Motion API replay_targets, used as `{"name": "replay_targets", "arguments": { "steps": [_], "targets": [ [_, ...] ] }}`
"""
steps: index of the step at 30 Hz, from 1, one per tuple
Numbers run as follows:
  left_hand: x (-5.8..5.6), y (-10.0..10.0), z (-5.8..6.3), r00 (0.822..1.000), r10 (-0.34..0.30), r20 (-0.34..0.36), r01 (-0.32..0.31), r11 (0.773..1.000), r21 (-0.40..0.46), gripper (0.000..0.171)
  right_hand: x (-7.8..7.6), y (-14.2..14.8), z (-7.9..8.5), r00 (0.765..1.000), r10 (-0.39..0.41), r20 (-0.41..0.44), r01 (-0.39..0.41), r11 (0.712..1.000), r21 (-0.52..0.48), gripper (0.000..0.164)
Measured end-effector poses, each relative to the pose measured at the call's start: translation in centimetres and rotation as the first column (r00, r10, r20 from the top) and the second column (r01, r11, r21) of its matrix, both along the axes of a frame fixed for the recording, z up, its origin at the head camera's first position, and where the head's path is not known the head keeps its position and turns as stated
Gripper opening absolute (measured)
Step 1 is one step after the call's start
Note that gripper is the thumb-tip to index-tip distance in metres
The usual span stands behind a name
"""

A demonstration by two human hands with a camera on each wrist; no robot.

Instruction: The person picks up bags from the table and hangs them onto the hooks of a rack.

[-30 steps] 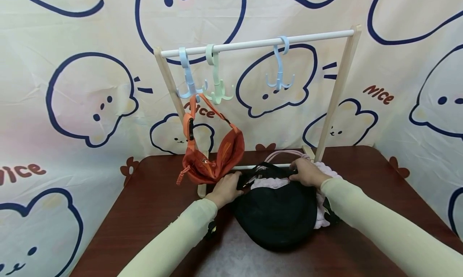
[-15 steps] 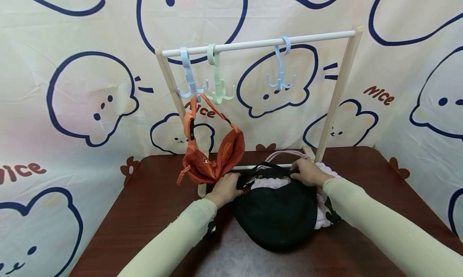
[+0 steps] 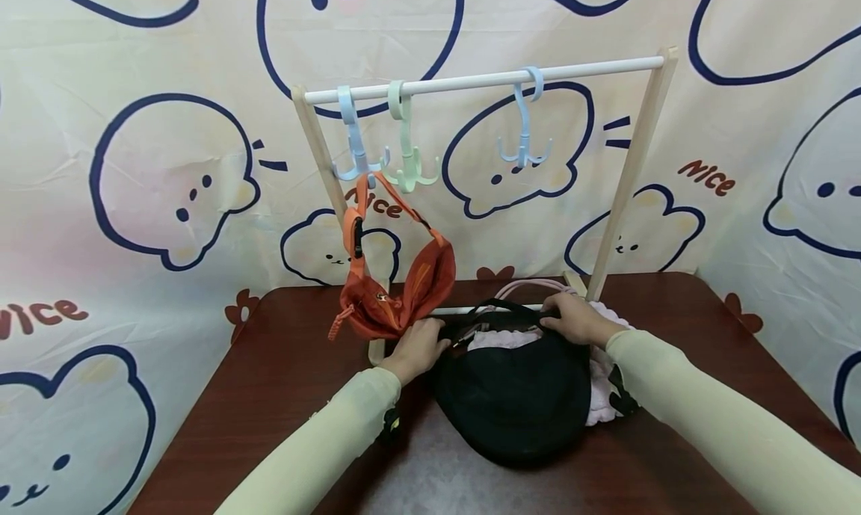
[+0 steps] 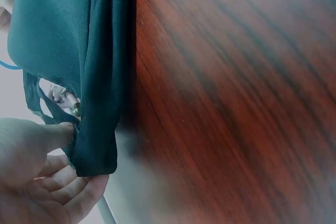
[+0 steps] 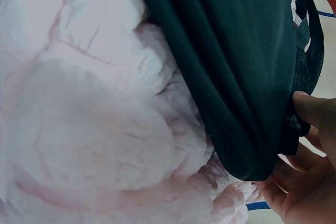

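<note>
A black soft bag (image 3: 514, 403) with a strap sits on the table in the head view, in front of the rack's low bar. At its upper left corner my left hand (image 3: 417, 348) holds the fabric; the left wrist view has the thumb and fingers of that hand (image 4: 47, 177) pinching the bag's end (image 4: 94, 145). My right hand (image 3: 575, 318) grips the opposite upper corner, and in the right wrist view its thumb and fingers (image 5: 307, 166) pinch there. Behind the black bag lies a puffy pale pink bag (image 3: 601, 395), partly covered, with thin pink handles (image 3: 531, 282).
A rack with a white rail (image 3: 471, 84) stands at the back. From it hang a blue hook (image 3: 355, 137), a green hook (image 3: 406, 145) and another blue hook (image 3: 523, 126). An orange bag (image 3: 397, 291) hangs from the left blue hook, close above my left hand.
The head view has shifted very slightly. The black bag's strap arcs a little higher between my hands, which keep their hold at both corners.
</note>
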State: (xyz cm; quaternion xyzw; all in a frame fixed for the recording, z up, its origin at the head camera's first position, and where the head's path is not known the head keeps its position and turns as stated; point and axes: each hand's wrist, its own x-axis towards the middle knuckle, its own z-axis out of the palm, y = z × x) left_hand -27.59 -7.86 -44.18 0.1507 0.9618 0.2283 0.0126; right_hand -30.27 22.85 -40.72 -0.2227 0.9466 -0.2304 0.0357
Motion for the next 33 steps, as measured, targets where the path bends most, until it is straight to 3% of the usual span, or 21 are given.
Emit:
{"name": "replay_targets", "arguments": {
  "steps": [19,33],
  "targets": [
    [0.3,-0.5,0.6,1.0,-0.012,0.001,0.012,0.999,0.036,0.025,0.5,0.7,1.0,1.0,0.001,-0.015,-0.002,0.997,-0.074,0.02],
    [1.1,-1.7,1.4,0.998,-0.054,-0.016,0.055,0.997,0.062,0.02,1.1,1.1,1.3,0.999,0.028,-0.044,-0.033,0.993,-0.115,0.019]
  ]
}}
